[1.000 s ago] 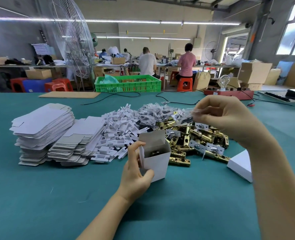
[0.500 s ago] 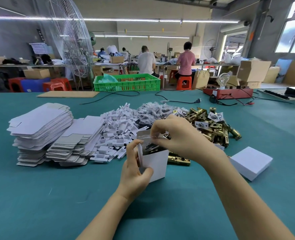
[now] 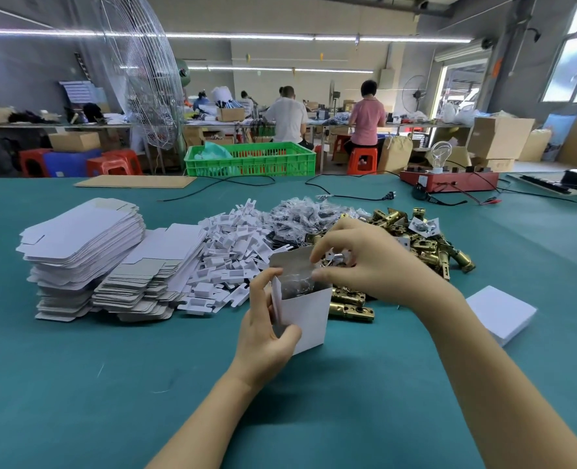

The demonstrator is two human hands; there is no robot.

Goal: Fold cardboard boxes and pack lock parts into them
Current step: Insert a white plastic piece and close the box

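Head view, frame centre: left hand (image 3: 266, 336) grips the open white box (image 3: 305, 316); right hand (image 3: 365, 262) pinches a small clear bag (image 3: 300, 282) at its mouth.

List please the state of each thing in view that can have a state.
white box: upright, top open, gripped by left hand
small bag: partly inside box, pinched by right hand
second white box: closed, lying on table
flat box blanks: unfolded, stacked
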